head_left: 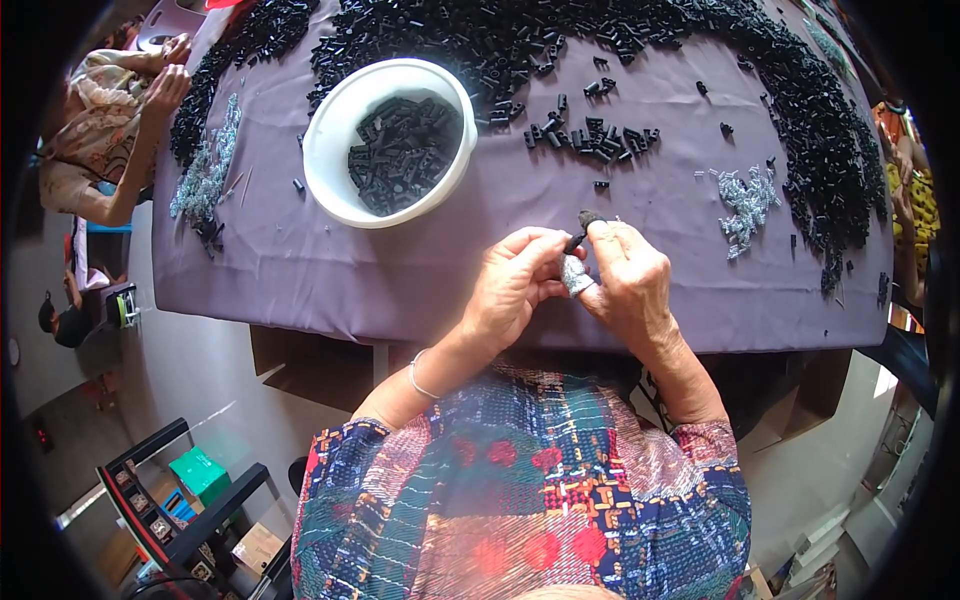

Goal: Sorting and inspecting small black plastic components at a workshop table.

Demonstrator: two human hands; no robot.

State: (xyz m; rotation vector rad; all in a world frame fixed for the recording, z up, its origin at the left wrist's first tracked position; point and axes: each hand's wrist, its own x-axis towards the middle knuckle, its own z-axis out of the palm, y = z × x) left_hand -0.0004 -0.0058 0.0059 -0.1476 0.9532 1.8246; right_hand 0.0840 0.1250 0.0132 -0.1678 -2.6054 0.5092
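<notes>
My left hand (508, 285) is closed near the table's front edge, thumb and fingers pinching a small black plastic part (573, 243). Against it is my right hand (635, 275), also closed, its fingertips meeting at the same spot. A grey wrapping (575, 274) covers one of its digits, and a dark cover (590, 217) sits on another fingertip. What the right fingertips grip is hidden. Beyond my hands lie loose black tubular parts (600, 140). To their left stands a white tub (318, 160) partly filled with black pieces (405, 150).
A large heap of black parts (450, 35) spreads over the far side of the purple tablecloth (400, 280). Small clear pieces lie in a right pile (745, 210) and a left pile (210, 165). Other people sit at the left (110, 130) and right (905, 200) edges.
</notes>
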